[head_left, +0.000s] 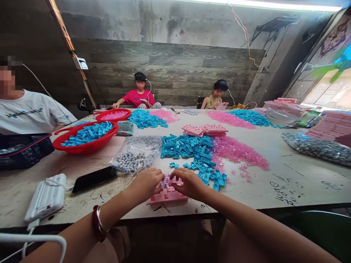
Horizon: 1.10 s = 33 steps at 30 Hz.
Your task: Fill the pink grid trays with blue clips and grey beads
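Wall and desk: wood-look panelling [181,69] below bare grey plaster; a broad pale desk [263,190] before it, three co-workers [140,96] seated along its far and left sides;
Pink tray [168,197]: on the desk near its front edge, straight ahead, between the hands; near part uncovered, far part beneath the fingers; its long axis is hard to tell;
Left hand [148,183]: at the tray's left side, fingers curled inward;
Right hand [189,182]: at the right side, fingers bent over it; both hands look about equally near, the gap between them narrow; small clear parts [166,179] show there, but whether either hand grips one I cannot tell;
Blue pieces [186,146]: heaped just beyond, strays close to the right hand and crowding that side;
Pink bits [241,151]: spread beyond, to the right;
Clear bag [134,159]: beyond the left hand, small parts inside;
Phone [94,179]: farther left, clear of the tray
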Each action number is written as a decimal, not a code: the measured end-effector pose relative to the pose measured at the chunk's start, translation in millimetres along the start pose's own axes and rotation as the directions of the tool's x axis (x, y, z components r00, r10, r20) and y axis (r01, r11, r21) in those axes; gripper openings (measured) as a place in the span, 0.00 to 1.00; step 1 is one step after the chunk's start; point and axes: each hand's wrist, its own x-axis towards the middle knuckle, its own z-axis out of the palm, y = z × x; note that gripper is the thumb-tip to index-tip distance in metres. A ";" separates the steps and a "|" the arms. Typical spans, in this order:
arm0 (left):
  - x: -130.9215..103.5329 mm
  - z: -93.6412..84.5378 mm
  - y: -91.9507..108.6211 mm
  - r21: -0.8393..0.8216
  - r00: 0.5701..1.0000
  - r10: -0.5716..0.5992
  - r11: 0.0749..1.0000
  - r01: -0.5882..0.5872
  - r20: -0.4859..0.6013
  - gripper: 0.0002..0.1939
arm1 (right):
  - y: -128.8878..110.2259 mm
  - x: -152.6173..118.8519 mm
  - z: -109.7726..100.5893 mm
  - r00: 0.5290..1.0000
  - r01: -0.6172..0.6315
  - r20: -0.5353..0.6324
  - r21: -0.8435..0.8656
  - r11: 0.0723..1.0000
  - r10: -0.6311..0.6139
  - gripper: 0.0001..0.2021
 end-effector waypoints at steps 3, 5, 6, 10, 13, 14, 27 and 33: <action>-1.8 1.2 -2.6 -0.042 1.000 -0.019 0.999 0.020 0.001 0.09 | -6.7 5.5 7.0 1.000 0.023 0.013 -0.043 0.999 -0.022 0.08; -1.7 3.5 -2.8 -0.046 1.000 -0.025 0.999 0.025 -0.005 0.09 | -9.4 8.0 9.7 0.999 0.026 0.034 -0.074 0.997 -0.023 0.08; -1.4 5.0 -2.7 -0.045 1.000 -0.028 0.999 0.028 -0.011 0.09 | -10.1 8.7 10.5 0.999 0.025 0.042 -0.085 0.996 -0.022 0.07; 0.7 11.6 -1.8 -0.047 0.997 -0.059 0.997 0.056 -0.055 0.08 | -8.4 9.1 12.6 0.997 0.054 0.054 -0.074 0.996 -0.050 0.05; 2.8 15.1 -1.1 -0.071 0.993 -0.087 0.994 0.082 -0.074 0.07 | -4.5 8.6 14.6 0.995 0.089 0.046 -0.012 0.996 -0.089 0.05; 3.4 15.8 -1.0 -0.086 0.992 -0.099 0.992 0.092 -0.076 0.07 | -3.2 8.4 15.1 0.995 0.095 0.041 0.010 0.995 -0.095 0.05; 7.1 22.4 -5.2 -0.302 0.983 -0.151 0.946 0.113 -0.104 0.02 | -0.7 15.0 13.3 0.989 0.119 0.068 0.149 0.982 -0.130 0.05; 10.7 23.3 -2.6 -0.452 0.977 -0.164 0.888 0.088 -0.133 0.06 | -6.0 19.5 7.7 0.980 0.143 0.114 0.148 0.979 -0.161 0.06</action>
